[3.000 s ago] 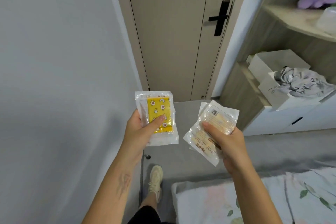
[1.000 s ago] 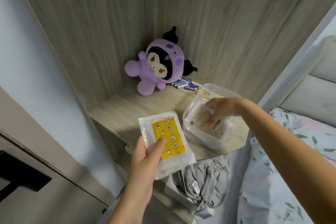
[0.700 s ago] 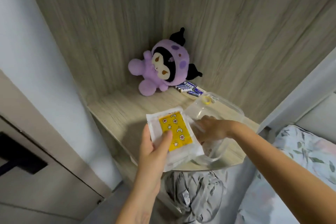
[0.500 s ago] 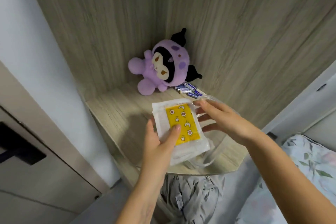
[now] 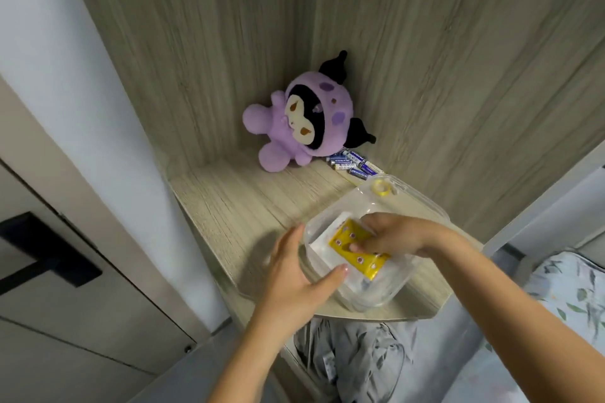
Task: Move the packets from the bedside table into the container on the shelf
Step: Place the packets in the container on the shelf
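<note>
Purple plush toy beside loose batteries; grey cloth lies below.

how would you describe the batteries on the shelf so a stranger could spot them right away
On the wooden shelf, look to the back corner where the purple plush toy sits. Just to its right, behind the clear container, lies a small cluster of batteries: the only slim blue-and-silver cylinders there.
</note>
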